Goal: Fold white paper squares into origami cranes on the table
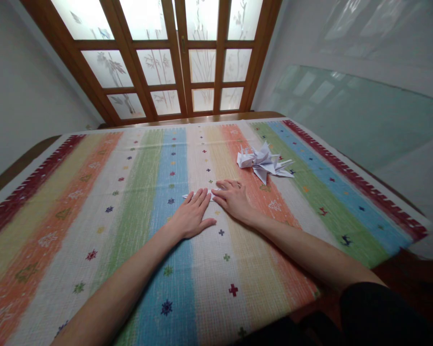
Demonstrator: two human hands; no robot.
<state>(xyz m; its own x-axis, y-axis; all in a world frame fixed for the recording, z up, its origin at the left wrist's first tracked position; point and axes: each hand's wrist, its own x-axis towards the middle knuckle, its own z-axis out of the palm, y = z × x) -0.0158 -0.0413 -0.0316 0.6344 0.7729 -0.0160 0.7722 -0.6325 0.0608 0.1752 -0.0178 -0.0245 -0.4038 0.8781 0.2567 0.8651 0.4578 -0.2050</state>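
My left hand [192,214] lies flat with fingers stretched out, pressing on a small piece of white paper [188,195] on the striped tablecloth [94,230]. My right hand [233,196] rests beside it, fingers flat and slightly spread, its fingertips on the same paper. Most of the paper is hidden under both hands; only a thin white edge shows at the left fingertips. A pile of folded white paper figures [263,161] lies a little beyond and to the right of my right hand.
The table is covered by a cloth of coloured stripes with small cross patterns. A wooden door with frosted glass panes [173,57] stands behind the far edge. A white wall and a glass panel [364,115] run along the right side.
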